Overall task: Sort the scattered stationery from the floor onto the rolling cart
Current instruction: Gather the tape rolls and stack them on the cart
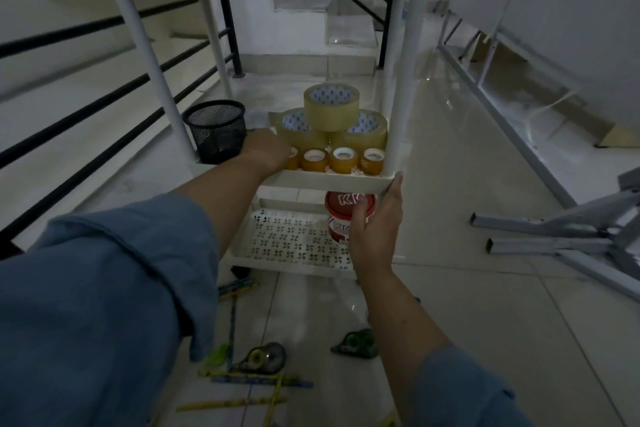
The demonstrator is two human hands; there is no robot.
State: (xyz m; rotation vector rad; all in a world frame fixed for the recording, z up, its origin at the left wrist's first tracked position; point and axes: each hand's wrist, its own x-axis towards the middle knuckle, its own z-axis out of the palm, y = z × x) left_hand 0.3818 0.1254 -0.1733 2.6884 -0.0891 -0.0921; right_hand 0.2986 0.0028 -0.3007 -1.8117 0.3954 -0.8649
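On the tiled floor nearest the camera, pencils [258,383] lie crossed with their long axes mostly side to side, beside a clear-cased correction tape dispenser [261,358] and a green one [356,345]; all sit below and behind both hands, the green dispenser closer to the right forearm.

Above them a person in blue sleeves works at a white rolling cart [332,180]. The right hand [375,229] is wrapped around a red-lidded tub [348,218] at the right edge of the perforated bottom shelf, fingers curled on its side (whether the tub already rests on the shelf cannot be told).

The left hand [265,149] reaches to the left front corner of the middle shelf, knuckles up, against a small roll of tape [292,158]; its grip is hidden. Three more small rolls [343,159] line the front edge, with three large packing tape rolls [330,106] stacked in a pyramid behind.

A black mesh pen cup [216,130] stands on the floor just left of the cart. The next pickup likely means drawing a hand back and down.
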